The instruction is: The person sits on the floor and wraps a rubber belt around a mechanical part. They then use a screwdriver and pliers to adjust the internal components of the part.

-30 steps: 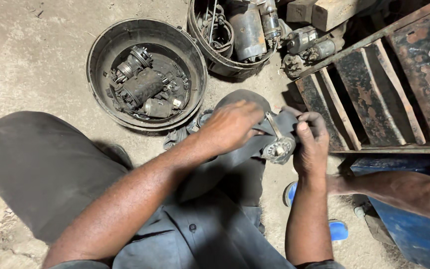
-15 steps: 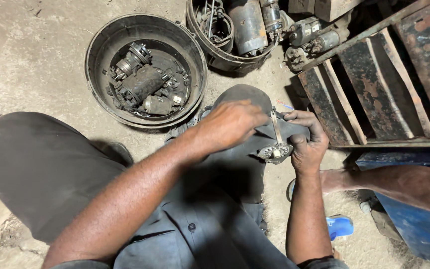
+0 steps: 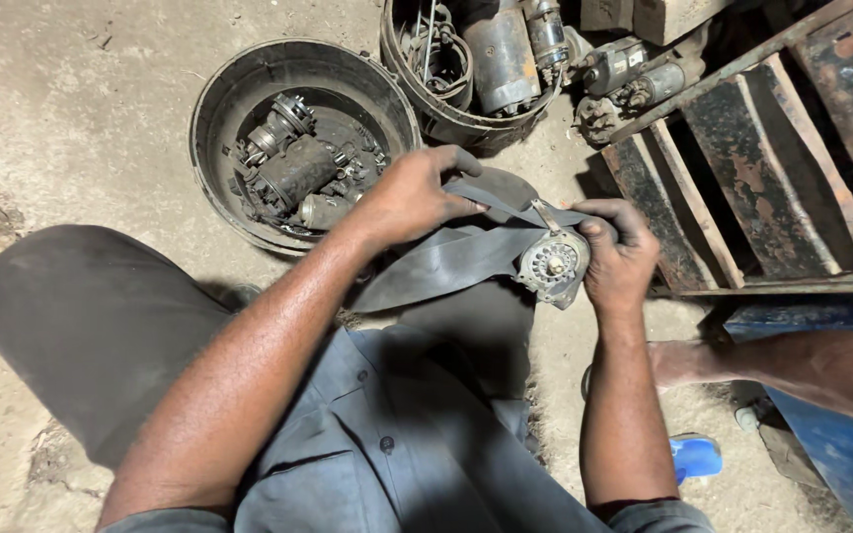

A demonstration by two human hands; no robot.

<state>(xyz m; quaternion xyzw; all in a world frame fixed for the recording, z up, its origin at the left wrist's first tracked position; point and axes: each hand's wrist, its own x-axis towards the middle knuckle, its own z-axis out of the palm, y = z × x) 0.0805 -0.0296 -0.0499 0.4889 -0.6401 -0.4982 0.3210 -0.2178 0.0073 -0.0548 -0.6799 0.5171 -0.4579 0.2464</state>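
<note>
- The person's right hand (image 3: 616, 259) is closed around a small round metal motor part (image 3: 551, 265), its fingers wrapped over the top and far side, with the part's toothed end face turned up toward the camera.
- The left hand (image 3: 409, 197) is closed on a dark rubber strip (image 3: 451, 259), thumb and fingers pinching its upper edge.
- The strip's long axis runs from the left hand across to the part; it lies just beside and touching the part on the side facing the left hand, so the part sits to the right of the left fingers.
- A thin metal rod (image 3: 543, 214) slants up from the part, between the two hands.
- Both things are held above the person's lap, over the concrete floor (image 3: 71, 109).
- A round black tub (image 3: 211, 118) beyond the left hand holds several greasy motor parts.
- A second tub (image 3: 446, 118) farther off holds a cylindrical motor body and coiled wires.
- A rusted metal frame (image 3: 742, 148) lies to the right, near the right hand.
</note>
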